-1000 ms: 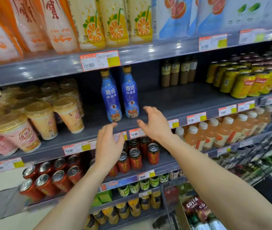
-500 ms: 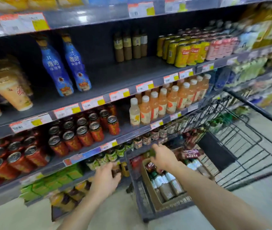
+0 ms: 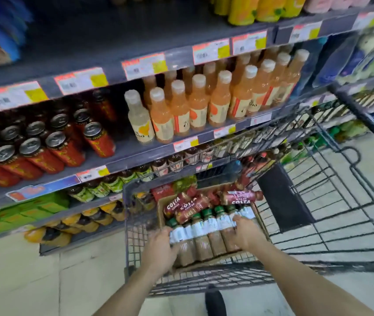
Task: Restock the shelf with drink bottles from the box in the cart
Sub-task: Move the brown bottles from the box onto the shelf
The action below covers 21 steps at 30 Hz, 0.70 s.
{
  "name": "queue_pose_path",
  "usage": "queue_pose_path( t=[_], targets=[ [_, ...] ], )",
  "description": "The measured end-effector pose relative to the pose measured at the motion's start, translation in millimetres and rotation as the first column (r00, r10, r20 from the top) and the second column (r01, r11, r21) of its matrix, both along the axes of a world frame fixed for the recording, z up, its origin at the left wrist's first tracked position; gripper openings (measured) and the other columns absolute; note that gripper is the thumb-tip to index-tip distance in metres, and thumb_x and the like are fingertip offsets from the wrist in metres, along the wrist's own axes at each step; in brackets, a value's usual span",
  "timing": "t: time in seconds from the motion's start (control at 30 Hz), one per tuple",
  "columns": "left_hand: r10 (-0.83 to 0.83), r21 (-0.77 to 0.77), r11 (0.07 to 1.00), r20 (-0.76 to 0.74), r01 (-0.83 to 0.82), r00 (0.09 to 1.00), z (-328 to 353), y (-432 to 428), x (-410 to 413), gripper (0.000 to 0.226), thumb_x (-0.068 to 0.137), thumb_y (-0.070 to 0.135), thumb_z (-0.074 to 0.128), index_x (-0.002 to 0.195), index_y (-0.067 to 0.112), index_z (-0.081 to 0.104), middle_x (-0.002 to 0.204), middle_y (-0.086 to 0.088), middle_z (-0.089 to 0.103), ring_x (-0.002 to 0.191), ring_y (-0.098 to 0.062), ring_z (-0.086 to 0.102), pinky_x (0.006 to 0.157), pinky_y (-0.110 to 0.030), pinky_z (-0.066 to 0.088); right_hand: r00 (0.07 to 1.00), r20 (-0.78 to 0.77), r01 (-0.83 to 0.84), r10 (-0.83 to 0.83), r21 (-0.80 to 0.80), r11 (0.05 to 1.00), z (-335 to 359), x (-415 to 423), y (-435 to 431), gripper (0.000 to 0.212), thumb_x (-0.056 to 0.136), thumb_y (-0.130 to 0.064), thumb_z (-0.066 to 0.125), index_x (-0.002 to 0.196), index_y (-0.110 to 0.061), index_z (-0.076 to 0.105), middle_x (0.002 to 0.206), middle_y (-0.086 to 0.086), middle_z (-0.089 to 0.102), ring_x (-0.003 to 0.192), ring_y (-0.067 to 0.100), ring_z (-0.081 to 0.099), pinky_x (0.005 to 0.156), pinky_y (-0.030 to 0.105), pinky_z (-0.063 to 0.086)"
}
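A cardboard box (image 3: 221, 261) sits in the near end of the dark wire cart (image 3: 136, 224). It holds a row of green-capped bottles (image 3: 204, 233) with white labels and brown drink. Red Costa bottles (image 3: 186, 205) lie across the top of them. My left hand (image 3: 158, 249) is at the left end of the row, fingers curled round the outermost bottle. My right hand (image 3: 245, 233) lies on the rightmost bottles with its fingers spread over their labels. The shelf (image 3: 113, 46) above has a bare dark stretch.
Orange juice bottles (image 3: 204, 103) with white caps and red cans (image 3: 51, 151) fill the shelf level below the bare stretch. Lower shelves hold small bottles and green cartons (image 3: 22, 213). The cart's far basket (image 3: 329, 201) extends right. A dark shoe (image 3: 214, 299) is on the tiled floor.
My view has swung down from the shelf to the cart. Both hands dropped from the shelf edge into the box and now touch the green-capped bottles.
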<state>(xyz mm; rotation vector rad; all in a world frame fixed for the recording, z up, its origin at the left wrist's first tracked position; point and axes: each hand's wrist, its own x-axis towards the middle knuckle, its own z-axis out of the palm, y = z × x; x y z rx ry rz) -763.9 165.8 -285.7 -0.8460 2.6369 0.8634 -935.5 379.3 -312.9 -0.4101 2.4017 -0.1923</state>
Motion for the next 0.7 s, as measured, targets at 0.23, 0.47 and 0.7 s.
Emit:
queue_pose_path(
  t=[0.23, 0.47, 0.7],
  targets=[
    [0.027, -0.109, 0.994, 0.090, -0.017, 0.996, -62.5, 5.1, -67.1, 0.037, 0.088, 0.026, 0.063, 0.123, 0.020, 0.053, 0.118, -0.001, 0.062, 0.110, -0.023, 0.056, 0.093, -0.036, 0.049, 0.985, 0.036, 0.171, -0.169, -0.073, 0.983, -59.9, -62.8, 5.8, 0.043, 0.091, -0.035, 0.062, 0.120, -0.004, 0.056, 0.114, 0.017, 0.066, 0.104, 0.032, 0.062, 0.081, 0.034, 0.046],
    [-0.007, -0.194, 0.980, 0.170, 0.041, 0.985, -116.2, 10.8, -121.9, 0.052, 0.089, 0.035, 0.067, 0.132, 0.014, 0.048, 0.130, -0.007, 0.054, 0.122, -0.026, 0.050, 0.099, -0.040, 0.048, 0.459, 0.447, 0.886, -0.768, -0.161, 0.435, -117.5, -106.8, -12.6, 0.058, 0.080, -0.058, 0.072, 0.092, -0.002, 0.066, 0.067, 0.010, 0.064, 0.056, 0.023, 0.060, 0.057, 0.029, 0.053],
    [0.021, -0.338, 0.941, 0.144, 0.029, 0.989, -134.9, 16.3, -128.8, 0.052, 0.083, 0.031, 0.076, 0.122, 0.014, 0.048, 0.120, -0.007, 0.055, 0.109, -0.024, 0.057, 0.091, -0.037, 0.052, 0.169, 0.655, 0.985, -0.736, -0.087, 0.148, -136.5, -124.8, -9.9, 0.064, 0.068, -0.063, 0.079, 0.100, -0.009, 0.062, 0.083, 0.008, 0.067, 0.062, 0.020, 0.062, 0.062, 0.032, 0.058]
  ],
)
